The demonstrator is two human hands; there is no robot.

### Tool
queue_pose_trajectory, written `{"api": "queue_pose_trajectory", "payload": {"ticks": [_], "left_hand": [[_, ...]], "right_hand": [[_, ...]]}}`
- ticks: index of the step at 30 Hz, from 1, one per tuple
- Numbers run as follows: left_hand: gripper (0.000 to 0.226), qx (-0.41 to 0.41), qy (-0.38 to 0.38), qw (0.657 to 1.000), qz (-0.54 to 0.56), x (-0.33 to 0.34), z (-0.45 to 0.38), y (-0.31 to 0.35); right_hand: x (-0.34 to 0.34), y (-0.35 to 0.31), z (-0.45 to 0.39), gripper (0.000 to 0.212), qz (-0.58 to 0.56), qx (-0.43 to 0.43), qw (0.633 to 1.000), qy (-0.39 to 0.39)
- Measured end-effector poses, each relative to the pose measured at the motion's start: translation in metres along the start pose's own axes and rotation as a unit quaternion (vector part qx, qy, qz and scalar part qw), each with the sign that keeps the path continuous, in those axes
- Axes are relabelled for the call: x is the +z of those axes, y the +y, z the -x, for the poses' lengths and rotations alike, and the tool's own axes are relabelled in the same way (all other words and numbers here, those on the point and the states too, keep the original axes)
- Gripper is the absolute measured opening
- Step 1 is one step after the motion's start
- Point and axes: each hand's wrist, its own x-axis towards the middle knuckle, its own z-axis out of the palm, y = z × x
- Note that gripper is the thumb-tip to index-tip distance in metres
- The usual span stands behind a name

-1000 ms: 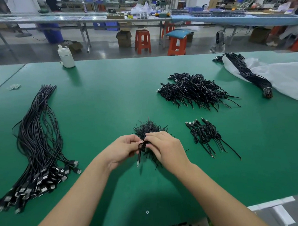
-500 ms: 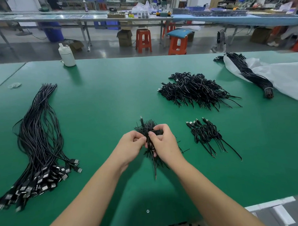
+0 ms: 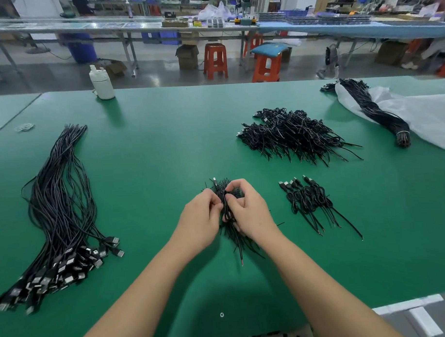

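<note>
Two hands meet at the lower centre of the frame: your left hand [image 3: 200, 219] and right hand [image 3: 248, 212] both pinch one short black cable [image 3: 224, 201], fingers curled round its folded middle, plug end poking up above your fingertips. You hold it right over a small black pile [image 3: 241, 240] on the green tabletop [image 3: 152, 145].

At the upper right, a white bag [image 3: 429, 115] lies crumpled, with a tied bundle [image 3: 376, 112] resting across it. At the upper left a white bottle [image 3: 101, 83] stands upright; what it holds cannot be told.

Just right of your hands lies a row of coiled cables [image 3: 308, 200], with a large heap [image 3: 291, 134] above it. Long cables [image 3: 58, 199] with USB plugs sprawl down the left side.

Beyond the tabletop, orange stools [image 3: 214, 60], a cardboard box [image 3: 187, 56] and a blue barrel [image 3: 82, 49] stand on the grey floor.
</note>
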Motion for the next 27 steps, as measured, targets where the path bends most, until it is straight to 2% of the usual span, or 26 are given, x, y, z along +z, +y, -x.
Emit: {"api": "queue_pose_trajectory", "payload": {"ticks": [2, 4, 5, 7, 9, 11, 14, 16, 19, 22, 24, 27], "left_hand": [[0.017, -0.083, -0.033, 0.989, 0.118, -0.001, -0.003, -0.001], [0.017, -0.158, -0.064, 0.947, 0.272, -0.005, -0.006, -0.003], [0.016, -0.181, -0.072, 0.929, 0.316, -0.008, -0.007, -0.004], [0.015, -0.201, -0.078, 0.915, 0.340, -0.013, -0.010, -0.008], [0.015, -0.204, -0.085, 0.915, 0.338, -0.016, -0.011, -0.010], [0.017, -0.206, -0.098, 0.910, 0.345, -0.016, -0.011, -0.011], [0.018, -0.214, -0.104, 0.908, 0.346, -0.016, -0.011, -0.011], [0.017, -0.209, -0.104, 0.909, 0.346, -0.016, -0.010, -0.011], [0.016, -0.190, -0.102, 0.915, 0.341, -0.015, -0.008, -0.011], [0.016, -0.170, -0.064, 0.930, 0.320, -0.010, -0.006, -0.008], [0.017, -0.131, -0.018, 0.959, 0.249, -0.008, -0.005, -0.006], [0.020, -0.038, 0.038, 0.993, 0.103, -0.009, -0.002, -0.003]], "right_hand": [[-0.003, -0.004, 0.000, 0.017, -0.067, 0.010, 0.997, -0.030], [-0.007, -0.007, 0.001, 0.024, -0.149, 0.032, 0.985, -0.081], [-0.009, -0.008, 0.002, 0.027, -0.179, 0.042, 0.977, -0.110], [-0.012, -0.007, 0.004, 0.031, -0.186, 0.039, 0.971, -0.146], [-0.014, -0.003, 0.005, 0.033, -0.121, 0.002, 0.983, -0.140], [-0.015, 0.001, 0.005, 0.038, -0.027, -0.054, 0.994, -0.096], [-0.015, 0.004, 0.005, 0.043, 0.093, -0.142, 0.984, -0.051], [-0.014, 0.006, 0.006, 0.037, 0.132, -0.181, 0.974, -0.042], [-0.013, 0.004, 0.005, 0.024, 0.126, -0.172, 0.977, -0.018], [-0.010, 0.000, 0.006, 0.016, 0.097, -0.136, 0.986, 0.000], [-0.009, -0.004, 0.007, 0.007, 0.047, -0.103, 0.994, -0.006], [-0.010, -0.009, 0.007, 0.022, 0.007, -0.067, 0.998, -0.016]]}}
